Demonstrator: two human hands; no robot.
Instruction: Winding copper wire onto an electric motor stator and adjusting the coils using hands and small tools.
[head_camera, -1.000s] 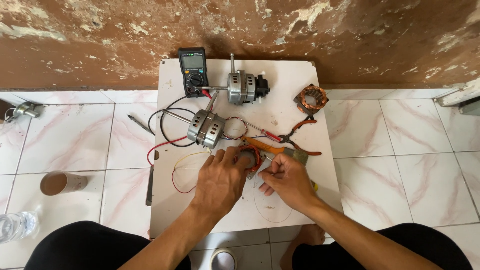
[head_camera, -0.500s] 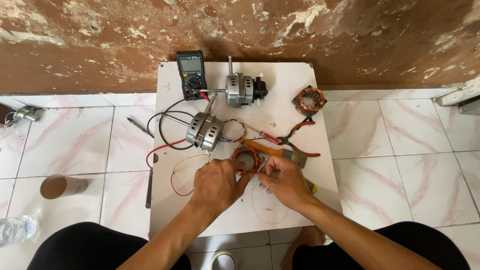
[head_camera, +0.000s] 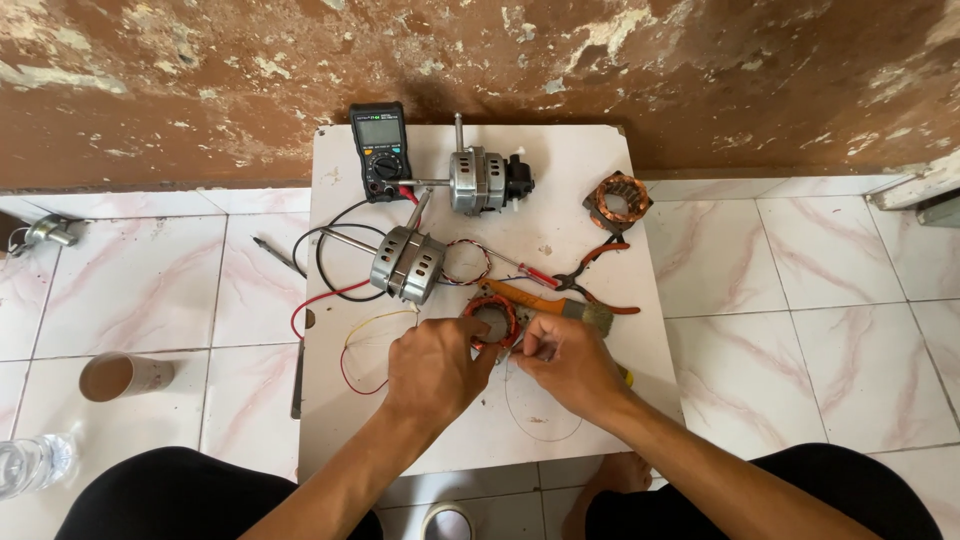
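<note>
Both hands are sitting nearer now: left hand (head_camera: 432, 365) is gripping the copper coil (head_camera: 490, 322), right hand (head_camera: 570, 362) is pinching its wire. Motor (head_camera: 408, 264), pliers (head_camera: 590, 268) and brush (head_camera: 545, 300) are crowding just beyond.

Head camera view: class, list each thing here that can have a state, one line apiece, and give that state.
Left hand: gripping the copper coil ring.
Right hand: fingers pinched beside the ring.
Copper coil ring: lying flat on the white board.
Meter: leads plugged in; screen unreadable.
Near motor: lying on its side.
Far motor: lying on its side.
Pliers: handles spread.
Paper cup: tipped over.
</note>
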